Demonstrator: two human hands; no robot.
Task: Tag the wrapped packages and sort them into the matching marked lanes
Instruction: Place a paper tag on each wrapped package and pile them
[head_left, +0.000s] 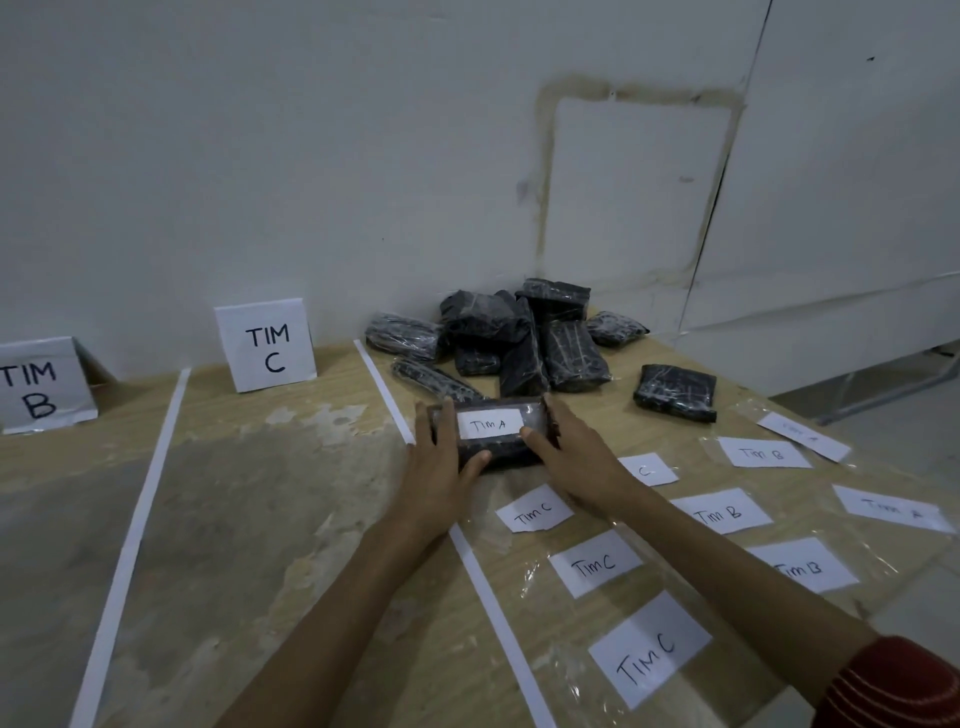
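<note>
Right hand (571, 457) and left hand (441, 467) grip package (506, 451) (tagged TIM A).

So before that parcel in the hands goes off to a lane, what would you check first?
1. Tag legible: ok. The white paper tag on the black plastic-wrapped package reads TIM A.
2. Grip: ok. The left hand and right hand hold its two ends.
3. Tag stuck down firmly: cannot tell.
4. Matching lane in sight: not ok. Only the white folded-paper TIM B sign and TIM C sign show; no TIM A sign is in view.
5. Tags for the rest: ok. Loose paper tags lie near the pile of black wrapped packages.
</note>
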